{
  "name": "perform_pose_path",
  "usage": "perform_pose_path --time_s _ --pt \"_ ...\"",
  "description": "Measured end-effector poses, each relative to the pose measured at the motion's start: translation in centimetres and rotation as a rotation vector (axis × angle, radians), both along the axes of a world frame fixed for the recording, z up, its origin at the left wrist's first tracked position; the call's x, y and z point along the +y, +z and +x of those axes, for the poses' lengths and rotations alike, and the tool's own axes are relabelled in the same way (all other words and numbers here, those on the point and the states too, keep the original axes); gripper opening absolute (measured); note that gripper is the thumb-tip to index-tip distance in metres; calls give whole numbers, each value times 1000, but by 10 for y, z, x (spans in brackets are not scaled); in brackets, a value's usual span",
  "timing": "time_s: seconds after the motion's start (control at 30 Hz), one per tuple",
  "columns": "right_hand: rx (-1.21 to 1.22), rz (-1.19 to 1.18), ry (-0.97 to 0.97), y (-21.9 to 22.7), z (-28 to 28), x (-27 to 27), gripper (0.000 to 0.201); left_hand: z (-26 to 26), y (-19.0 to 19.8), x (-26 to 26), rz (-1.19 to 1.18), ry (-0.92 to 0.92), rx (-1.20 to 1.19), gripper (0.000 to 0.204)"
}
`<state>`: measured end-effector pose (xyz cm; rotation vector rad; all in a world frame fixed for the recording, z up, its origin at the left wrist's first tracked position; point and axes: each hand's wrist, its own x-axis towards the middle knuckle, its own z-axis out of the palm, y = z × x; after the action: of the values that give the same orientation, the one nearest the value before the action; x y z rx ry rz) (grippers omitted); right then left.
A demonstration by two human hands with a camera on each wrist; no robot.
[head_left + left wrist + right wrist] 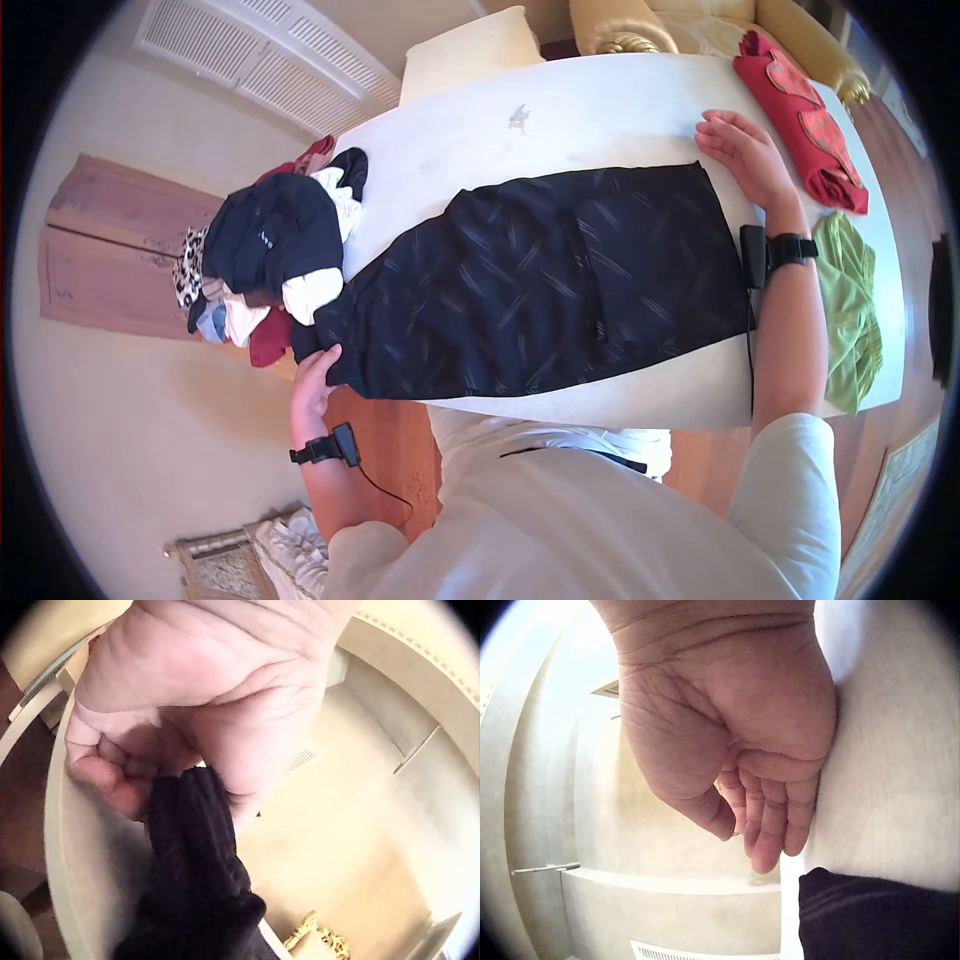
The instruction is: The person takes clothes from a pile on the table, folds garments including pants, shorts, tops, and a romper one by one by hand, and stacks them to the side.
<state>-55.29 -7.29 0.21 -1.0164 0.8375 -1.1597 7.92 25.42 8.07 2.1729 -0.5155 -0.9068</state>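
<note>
A black patterned garment [540, 280] lies spread across the white table [450, 140]. My left hand [316, 385] grips its narrower end near the table's left front edge; in the left wrist view the hand [195, 697] pinches the bunched black cloth [195, 855]. Past the garment's wide right end, my right hand [742, 155] is beside its far corner, fingers loosely bent and holding nothing. In the right wrist view that hand [735, 735] has its edge at the tabletop [892, 765], apart from the black cloth [877, 915].
A pile of mixed clothes [270, 240] stands at the table's left end. A rolled red garment [805, 130] and a green garment [848, 310] lie at the right end. Beyond the far edge are a cream seat [470, 50] and a gold-coloured armchair [615, 25].
</note>
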Motion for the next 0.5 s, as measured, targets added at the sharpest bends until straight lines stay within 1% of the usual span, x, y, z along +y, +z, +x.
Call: perform_pose_path --time_s 0.03,0.1,0.13,0.2,0.23,0.27,0.33,0.4,0.43,0.47,0.5 --pt "7 -4 -4 0 0 0 31 5 1 -2 6 -20 -11 32" --pt "8 -4 -17 1 1 0 31 20 -1 -2 -191 -104 247 35" --pt "20 -12 -9 1 2 1 31 12 5 -8 -185 -116 245 35" --pt "18 -11 -18 3 2 2 31 -20 24 -17 -353 -165 79 30" --pt "19 -12 -14 3 3 2 32 -30 32 -23 -367 -224 73 34" --pt "22 -11 -12 2 2 1 32 -46 40 -30 -366 -220 76 34" --pt "7 -4 -7 1 2 0 31 -80 51 -43 -406 -481 -176 33" --pt "4 -16 15 -3 -1 -3 31 -102 52 -54 -316 -625 -361 31" --pt "-4 -28 28 -4 -2 -4 31 -136 62 -60 -212 -677 -481 32" --pt "-2 -30 31 -4 -2 -5 31 -170 63 -70 -197 -688 -522 32" --pt "-3 -22 31 -3 -2 -5 31 -184 56 -77 -94 -766 -701 33"
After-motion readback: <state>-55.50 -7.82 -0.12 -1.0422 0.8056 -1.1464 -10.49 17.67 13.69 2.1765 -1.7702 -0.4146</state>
